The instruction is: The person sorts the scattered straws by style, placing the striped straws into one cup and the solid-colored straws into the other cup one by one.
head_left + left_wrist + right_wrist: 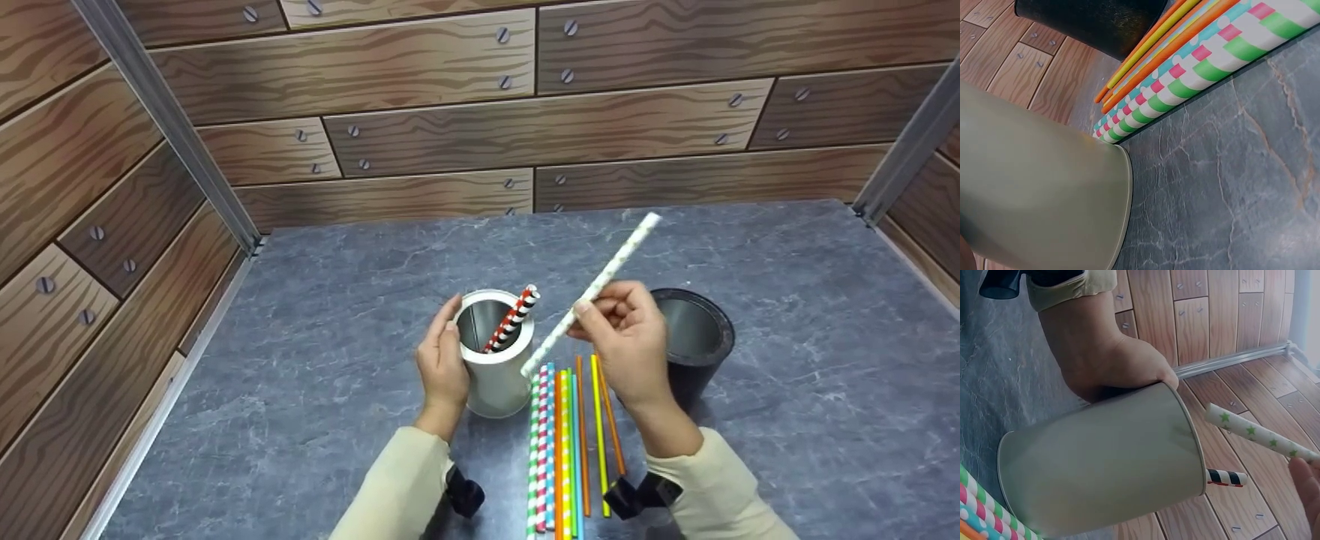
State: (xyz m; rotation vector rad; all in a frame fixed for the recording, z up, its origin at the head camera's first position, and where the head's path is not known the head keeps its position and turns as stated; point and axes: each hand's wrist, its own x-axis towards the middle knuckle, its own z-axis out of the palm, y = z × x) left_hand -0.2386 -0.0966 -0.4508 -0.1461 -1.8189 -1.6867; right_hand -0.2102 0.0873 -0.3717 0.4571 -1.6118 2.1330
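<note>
My left hand (444, 369) holds the light grey-green cup (499, 391) by its left side, thumb in front near the rim. Upright on the table, the cup has a red-and-white striped straw (504, 324) and a black-and-white striped straw (1227, 477) leaning inside it, their ends above the rim. Between thumb and fingers, my right hand (630, 349) pinches a white paper straw (624, 253) with green stars. This straw slants, its lower end beside the cup's right side in the head view and outside the cup's mouth.
Several straws lie side by side right of the cup, among them a green-striped straw (533, 465), an orange straw (583, 442) and a yellow straw (600, 427). A black container (684, 379) stands behind my right hand. Wood-patterned walls (420, 142) enclose the grey marbled table (315, 322).
</note>
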